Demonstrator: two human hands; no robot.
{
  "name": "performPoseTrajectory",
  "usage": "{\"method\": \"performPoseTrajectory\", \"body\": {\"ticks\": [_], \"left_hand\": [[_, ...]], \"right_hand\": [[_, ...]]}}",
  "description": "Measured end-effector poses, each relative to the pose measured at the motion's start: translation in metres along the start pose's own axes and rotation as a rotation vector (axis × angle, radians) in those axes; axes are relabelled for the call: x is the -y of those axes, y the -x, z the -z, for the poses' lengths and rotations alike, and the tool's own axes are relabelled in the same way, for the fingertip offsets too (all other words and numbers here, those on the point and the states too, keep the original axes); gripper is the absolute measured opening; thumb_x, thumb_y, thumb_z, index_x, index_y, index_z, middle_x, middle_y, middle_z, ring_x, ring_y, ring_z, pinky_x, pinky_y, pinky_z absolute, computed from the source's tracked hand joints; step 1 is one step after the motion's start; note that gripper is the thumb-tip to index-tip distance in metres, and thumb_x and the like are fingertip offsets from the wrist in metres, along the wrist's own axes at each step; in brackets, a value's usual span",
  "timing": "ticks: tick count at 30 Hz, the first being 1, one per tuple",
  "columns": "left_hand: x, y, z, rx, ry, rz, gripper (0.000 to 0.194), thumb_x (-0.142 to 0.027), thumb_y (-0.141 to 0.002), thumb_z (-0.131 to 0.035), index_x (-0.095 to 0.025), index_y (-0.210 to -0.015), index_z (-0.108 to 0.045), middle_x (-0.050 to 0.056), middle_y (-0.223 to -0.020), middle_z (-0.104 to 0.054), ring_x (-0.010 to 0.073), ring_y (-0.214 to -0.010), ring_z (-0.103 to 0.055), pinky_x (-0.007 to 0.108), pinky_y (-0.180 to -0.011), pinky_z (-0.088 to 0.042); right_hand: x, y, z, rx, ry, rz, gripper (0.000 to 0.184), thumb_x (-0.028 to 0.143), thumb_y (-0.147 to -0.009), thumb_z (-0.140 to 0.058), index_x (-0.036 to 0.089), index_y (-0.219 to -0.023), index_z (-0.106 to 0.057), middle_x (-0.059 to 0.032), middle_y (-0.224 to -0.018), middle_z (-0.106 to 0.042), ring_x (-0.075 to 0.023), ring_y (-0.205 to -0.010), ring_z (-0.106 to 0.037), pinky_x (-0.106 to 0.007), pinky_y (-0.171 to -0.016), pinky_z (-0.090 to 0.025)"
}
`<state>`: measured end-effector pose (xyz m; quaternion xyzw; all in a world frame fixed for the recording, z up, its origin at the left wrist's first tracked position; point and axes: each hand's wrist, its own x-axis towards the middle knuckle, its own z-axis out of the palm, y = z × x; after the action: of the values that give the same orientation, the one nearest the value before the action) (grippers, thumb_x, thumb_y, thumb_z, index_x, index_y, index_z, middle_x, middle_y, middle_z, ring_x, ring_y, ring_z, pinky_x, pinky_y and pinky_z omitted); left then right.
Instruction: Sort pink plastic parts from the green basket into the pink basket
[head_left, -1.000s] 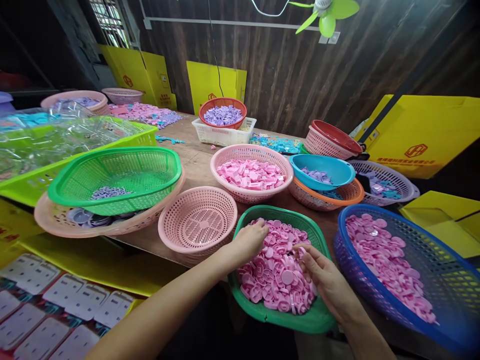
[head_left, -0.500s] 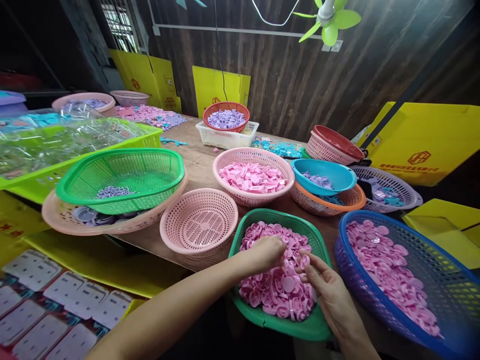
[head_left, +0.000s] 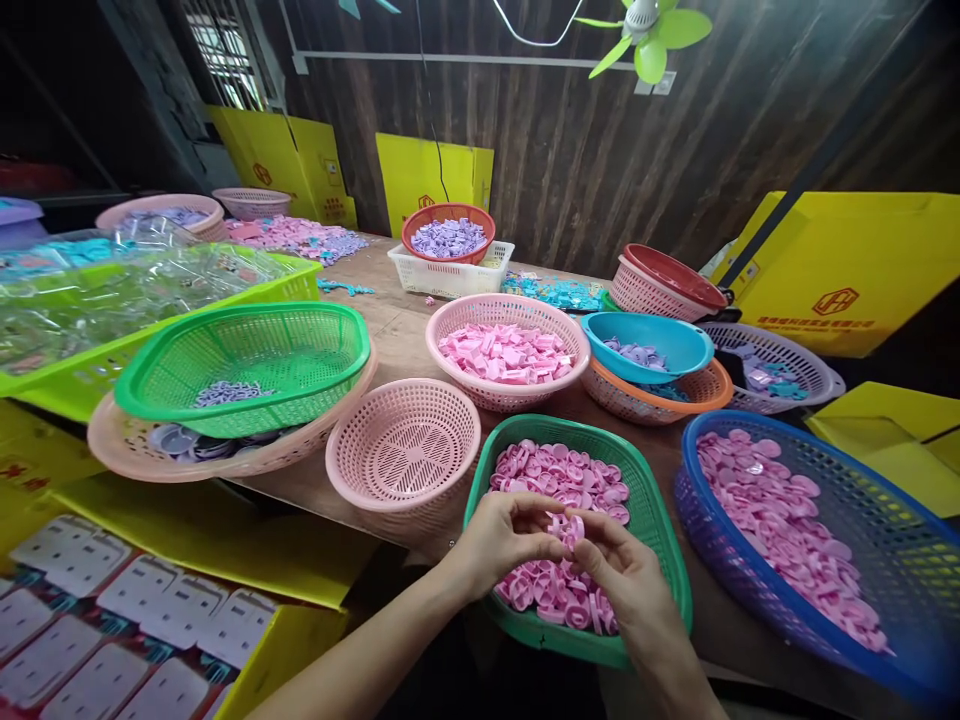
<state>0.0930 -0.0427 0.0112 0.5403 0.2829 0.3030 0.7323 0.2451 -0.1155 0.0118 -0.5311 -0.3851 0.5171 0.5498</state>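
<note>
My left hand and my right hand meet above a green basket full of pink round plastic pieces. Between the fingertips of my right hand is a pink ring-shaped plastic piece. My left hand pinches a second small pink plastic piece right against it. The fingers partly cover both pieces, so I cannot tell whether they are joined.
To the right stands a blue basket with more pink round pieces. Left of the green basket is a pink basket with nothing in it. Behind are a basket of pink blocks and a turquoise bowl. A bright green basket stands farther left.
My left hand has risen out of the pink pieces, turned, and come together with my right hand, now pinching a pink piece. My right hand has shifted slightly left, still holding its piece.
</note>
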Motion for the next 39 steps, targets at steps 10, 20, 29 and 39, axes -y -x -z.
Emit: {"method": "performPoseTrajectory", "body": {"ticks": [10, 20, 29, 39], "left_hand": [[-0.009, 0.012, -0.004, -0.038, -0.179, -0.073, 0.041, -0.033, -0.063, -0.071, -0.015, -0.1, -0.066, 0.007, -0.081, -0.066, 0.017, -0.072, -0.058, 0.026, -0.066, -0.046], [-0.011, 0.02, -0.011, -0.203, -0.507, -0.342, 0.033, -0.033, -0.074, -0.061, -0.021, -0.104, -0.064, 0.002, -0.07, -0.06, 0.0126, -0.065, -0.052, 0.023, -0.062, -0.04], [-0.008, 0.021, -0.005, -0.148, -0.488, -0.322, 0.031, -0.032, -0.073, -0.063, -0.024, -0.103, -0.065, 0.003, -0.077, -0.064, 0.0137, -0.07, -0.055, 0.023, -0.066, -0.041], [-0.006, 0.025, -0.006, -0.164, -0.377, -0.278, 0.032, -0.031, -0.073, -0.063, -0.021, -0.103, -0.065, 0.004, -0.075, -0.064, 0.0143, -0.069, -0.055, 0.024, -0.065, -0.042]], "right_hand": [[0.001, 0.001, -0.005, 0.005, 0.051, 0.011, 0.035, 0.038, -0.065, -0.071, 0.02, -0.094, -0.066, -0.0041, -0.082, -0.066, -0.0186, -0.073, -0.061, -0.027, -0.062, -0.05], [0.007, 0.002, 0.004, -0.126, 0.048, 0.062, 0.031, 0.029, -0.061, -0.075, 0.022, -0.09, -0.065, -0.002, -0.081, -0.066, -0.017, -0.074, -0.06, -0.023, -0.061, -0.05], [0.007, 0.002, -0.005, 0.023, 0.055, -0.021, 0.03, 0.033, -0.064, -0.072, 0.02, -0.091, -0.066, -0.0044, -0.081, -0.065, -0.0178, -0.071, -0.06, -0.026, -0.061, -0.05], [0.014, 0.0, -0.003, 0.121, 0.027, -0.094, 0.027, 0.033, -0.067, -0.071, 0.019, -0.088, -0.065, -0.001, -0.071, -0.062, -0.012, -0.062, -0.055, -0.021, -0.056, -0.046]]}}
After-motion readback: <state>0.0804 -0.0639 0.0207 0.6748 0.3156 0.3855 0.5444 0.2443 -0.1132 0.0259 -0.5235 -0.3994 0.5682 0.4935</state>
